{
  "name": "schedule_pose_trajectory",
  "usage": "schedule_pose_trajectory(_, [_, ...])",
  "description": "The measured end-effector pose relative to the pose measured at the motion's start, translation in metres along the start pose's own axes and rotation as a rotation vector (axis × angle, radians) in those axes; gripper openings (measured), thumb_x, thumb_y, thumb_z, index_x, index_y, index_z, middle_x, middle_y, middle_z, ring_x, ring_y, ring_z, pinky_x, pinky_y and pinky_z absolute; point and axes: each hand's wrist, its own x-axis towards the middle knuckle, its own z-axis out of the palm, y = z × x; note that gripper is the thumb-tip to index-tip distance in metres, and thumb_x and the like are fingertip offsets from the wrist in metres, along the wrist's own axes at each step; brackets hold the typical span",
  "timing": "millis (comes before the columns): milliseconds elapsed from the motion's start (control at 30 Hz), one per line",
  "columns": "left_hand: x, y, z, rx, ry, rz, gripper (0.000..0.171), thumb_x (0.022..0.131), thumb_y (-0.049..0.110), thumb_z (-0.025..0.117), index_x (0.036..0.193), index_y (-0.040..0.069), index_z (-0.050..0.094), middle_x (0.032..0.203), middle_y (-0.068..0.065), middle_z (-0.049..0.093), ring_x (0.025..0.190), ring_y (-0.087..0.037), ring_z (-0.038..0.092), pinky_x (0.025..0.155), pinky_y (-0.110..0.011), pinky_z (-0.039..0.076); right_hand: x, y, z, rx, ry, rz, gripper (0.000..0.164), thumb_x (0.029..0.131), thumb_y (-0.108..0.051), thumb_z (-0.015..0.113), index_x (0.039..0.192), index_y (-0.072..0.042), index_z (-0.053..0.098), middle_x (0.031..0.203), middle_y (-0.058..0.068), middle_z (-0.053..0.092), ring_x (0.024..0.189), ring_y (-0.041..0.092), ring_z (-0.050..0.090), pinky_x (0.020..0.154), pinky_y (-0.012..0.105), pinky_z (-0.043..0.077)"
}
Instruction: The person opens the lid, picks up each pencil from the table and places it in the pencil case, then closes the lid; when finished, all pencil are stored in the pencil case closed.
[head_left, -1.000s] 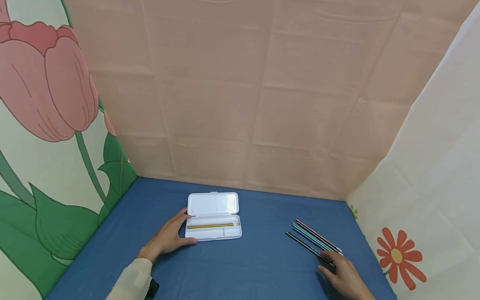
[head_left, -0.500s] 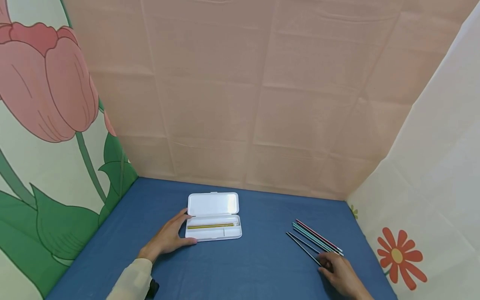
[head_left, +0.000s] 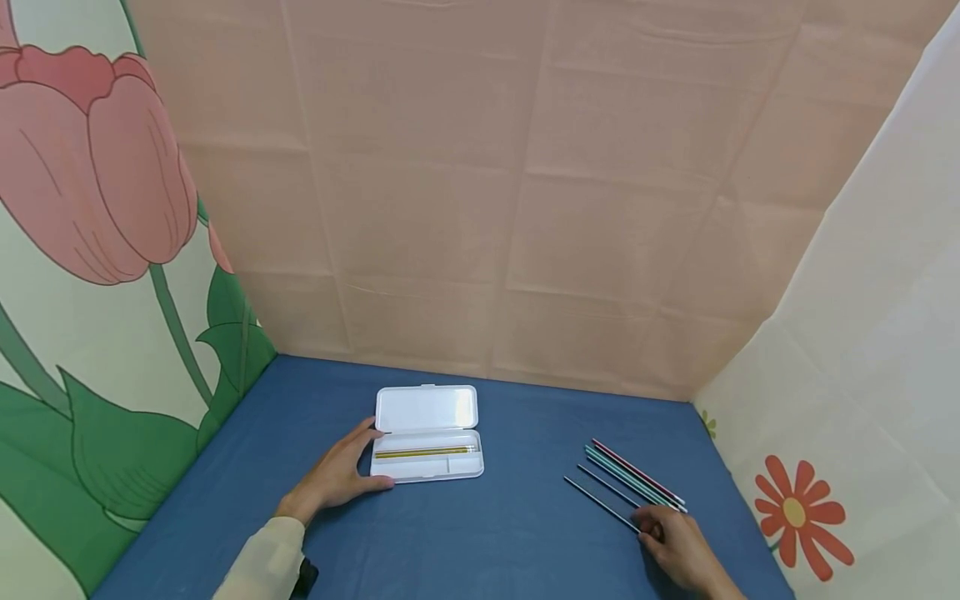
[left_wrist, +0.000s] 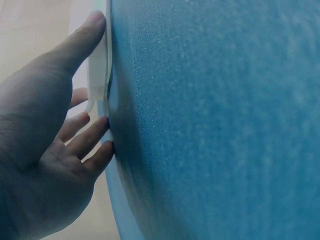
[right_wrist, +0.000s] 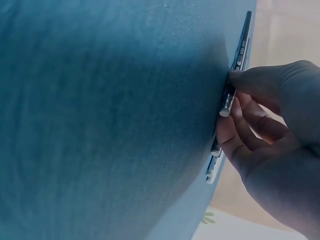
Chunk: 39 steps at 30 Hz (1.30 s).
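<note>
On the blue cloth lies an opened white pencil case (head_left: 427,477), its lid (head_left: 423,408) laid back and yellow-gold pencils (head_left: 420,452) in its tray. My left hand (head_left: 337,473) rests around the case's left end, thumb along the front edge and relaxed fingers at the back left; the left wrist view has the thumb (left_wrist: 82,42) against the case wall. To the right, my right hand (head_left: 678,542) pinches a dark pencil (head_left: 596,502) near its close end. A second dark pencil (head_left: 606,485) lies beside it, its near end hidden by the fingers.
Just behind the right hand lie several teal pencils (head_left: 626,475) and a dark red pencil (head_left: 633,468), side by side and slanted. A beige cloth wall (head_left: 480,208) closes off the back. Flower-printed panels stand at left (head_left: 105,167) and right (head_left: 862,375).
The front dark pencil has come apart from the other dark one, its tip swinging left and towards me in the right hand's fingers. My left hand and the case stay put.
</note>
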Motion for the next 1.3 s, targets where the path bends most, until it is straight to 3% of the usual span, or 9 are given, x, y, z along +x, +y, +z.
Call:
schedule_pose_trajectory(233, [0.000, 0.000, 0.000, 0.003, 0.000, 0.001, 0.096, 0.087, 0.054, 0.097, 0.161, 0.006, 0.058, 0.185, -0.022, 0.033, 0.166, -0.053, 0.041, 0.130, -0.075, 0.040, -0.002, -0.001, -0.001, 0.021, 0.010, -0.027, 0.019, 0.097, 0.005, 0.081, 0.105, -0.012, 0.083, 0.087, -0.005, 0.067, 0.075, 0.004, 0.055, 0.066, 0.025, 0.049])
schedule_pose_trajectory(467, [-0.001, 0.001, 0.000, 0.008, 0.007, 0.007, 0.095, 0.088, 0.052, 0.097, 0.161, 0.005, 0.057, 0.185, -0.023, 0.033, 0.165, -0.054, 0.042, 0.129, -0.076, 0.041, -0.001, -0.007, -0.003, 0.022, 0.077, -0.178, 0.020, 0.096, 0.006, 0.081, 0.104, -0.013, 0.081, 0.088, -0.007, 0.065, 0.077, -0.002, 0.052, 0.067, 0.023, 0.048])
schedule_pose_trajectory(733, [-0.001, 0.001, 0.000, 0.013, 0.008, 0.007, 0.094, 0.089, 0.052, 0.096, 0.161, 0.006, 0.057, 0.185, -0.022, 0.033, 0.165, -0.054, 0.042, 0.129, -0.076, 0.041, 0.009, -0.027, -0.003, 0.055, 0.125, -0.251, 0.024, 0.095, 0.007, 0.082, 0.105, -0.014, 0.080, 0.088, -0.009, 0.064, 0.080, -0.003, 0.054, 0.070, 0.023, 0.050])
schedule_pose_trajectory(933, [-0.002, 0.002, -0.001, 0.010, 0.010, 0.018, 0.094, 0.089, 0.052, 0.096, 0.161, 0.005, 0.057, 0.184, -0.023, 0.034, 0.165, -0.053, 0.042, 0.129, -0.075, 0.041, 0.019, -0.043, -0.001, 0.074, 0.110, -0.276, 0.024, 0.097, 0.005, 0.082, 0.108, -0.017, 0.081, 0.092, -0.010, 0.067, 0.082, -0.002, 0.055, 0.071, 0.023, 0.051])
schedule_pose_trajectory(1167, [-0.001, 0.001, -0.001, 0.008, 0.012, 0.017, 0.095, 0.088, 0.054, 0.096, 0.161, 0.006, 0.057, 0.184, -0.023, 0.033, 0.165, -0.053, 0.042, 0.129, -0.076, 0.041, 0.035, -0.061, 0.001, 0.110, 0.079, -0.404, 0.022, 0.100, 0.004, 0.081, 0.115, -0.012, 0.082, 0.099, 0.004, 0.074, 0.087, -0.002, 0.056, 0.073, 0.023, 0.051])
schedule_pose_trajectory(1300, [-0.001, 0.000, 0.000, 0.010, 0.013, 0.015, 0.095, 0.088, 0.053, 0.096, 0.161, 0.006, 0.057, 0.185, -0.022, 0.034, 0.165, -0.052, 0.043, 0.129, -0.075, 0.041, 0.045, -0.074, 0.005, 0.114, 0.074, -0.467, 0.020, 0.100, 0.004, 0.080, 0.115, -0.010, 0.082, 0.098, -0.001, 0.073, 0.086, -0.001, 0.056, 0.071, 0.024, 0.051])
